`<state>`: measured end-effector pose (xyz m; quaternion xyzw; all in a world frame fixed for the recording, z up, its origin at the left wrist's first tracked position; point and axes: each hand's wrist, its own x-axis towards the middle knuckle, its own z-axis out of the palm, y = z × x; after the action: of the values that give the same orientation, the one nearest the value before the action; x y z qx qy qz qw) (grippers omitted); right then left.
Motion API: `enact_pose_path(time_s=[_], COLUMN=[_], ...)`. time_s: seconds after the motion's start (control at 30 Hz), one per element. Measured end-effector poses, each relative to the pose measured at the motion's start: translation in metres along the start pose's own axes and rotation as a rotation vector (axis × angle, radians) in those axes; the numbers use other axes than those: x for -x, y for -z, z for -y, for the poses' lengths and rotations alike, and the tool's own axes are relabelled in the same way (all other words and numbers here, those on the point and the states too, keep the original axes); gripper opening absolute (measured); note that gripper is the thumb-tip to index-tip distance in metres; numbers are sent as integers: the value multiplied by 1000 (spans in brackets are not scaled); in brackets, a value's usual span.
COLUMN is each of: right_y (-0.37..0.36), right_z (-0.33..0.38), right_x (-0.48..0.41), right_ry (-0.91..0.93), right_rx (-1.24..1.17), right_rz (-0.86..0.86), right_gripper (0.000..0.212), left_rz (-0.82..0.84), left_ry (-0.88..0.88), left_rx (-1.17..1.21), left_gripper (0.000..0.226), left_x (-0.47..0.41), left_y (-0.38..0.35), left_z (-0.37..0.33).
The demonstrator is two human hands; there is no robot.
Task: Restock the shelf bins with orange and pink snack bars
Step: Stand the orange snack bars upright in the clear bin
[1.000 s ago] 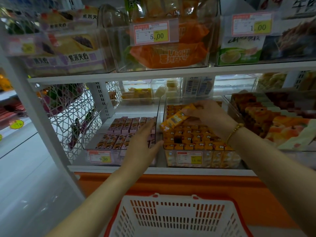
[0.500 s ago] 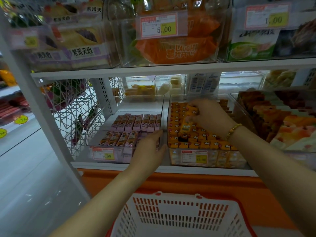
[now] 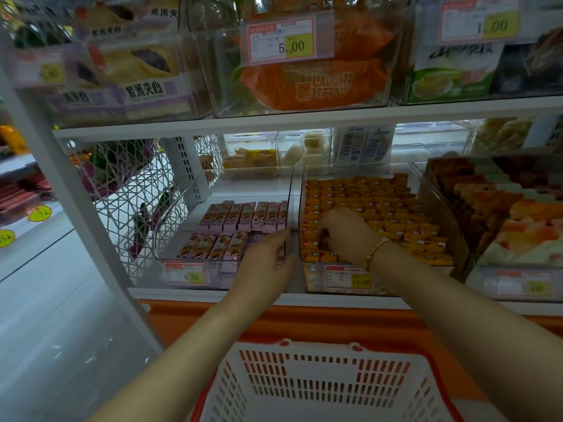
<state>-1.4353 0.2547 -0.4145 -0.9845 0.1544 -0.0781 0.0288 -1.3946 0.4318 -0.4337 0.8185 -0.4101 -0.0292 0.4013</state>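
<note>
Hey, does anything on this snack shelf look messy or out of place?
Nothing looks spilled or damaged. The pink bars fill only the front of their bin, with bare floor behind them, while the orange bars pack theirs.

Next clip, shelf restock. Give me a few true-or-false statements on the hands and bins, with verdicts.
1. The right hand is inside the orange bin. True.
2. The left hand holds a pink bar. False: it is open, holding nothing, at the pink bin's front corner.
3. The pink bin is fuller than the orange one. False: its back is bare, while orange bars nearly fill theirs.
4. A bracelet is on the right wrist. True.
</note>
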Motion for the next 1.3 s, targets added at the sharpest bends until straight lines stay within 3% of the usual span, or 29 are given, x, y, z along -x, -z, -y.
enact_pose_path(time_s=[0.2, 0.47, 0.93, 1.1, 1.3], right_y=[0, -9, -11, -8, -8], right_z=[2, 6, 1, 3, 16], right_x=[1, 11, 24, 29, 26], right_ry=[44, 123, 81, 178, 20], right_rx=[-108, -30, -427, -157, 59], right_rz=[-27, -97, -143, -356, -227], right_gripper=[25, 22, 6, 9, 28], left_rz=[10, -14, 15, 17, 5], left_ry=[-31, -26, 12, 35, 23], left_rx=[-47, -54, 25, 49, 41], left_gripper=[48, 49, 49, 48, 47], left_x=[0, 2, 1, 0, 2], left_y=[0, -6, -1, -1, -1], left_z=[2, 0, -1, 1, -2])
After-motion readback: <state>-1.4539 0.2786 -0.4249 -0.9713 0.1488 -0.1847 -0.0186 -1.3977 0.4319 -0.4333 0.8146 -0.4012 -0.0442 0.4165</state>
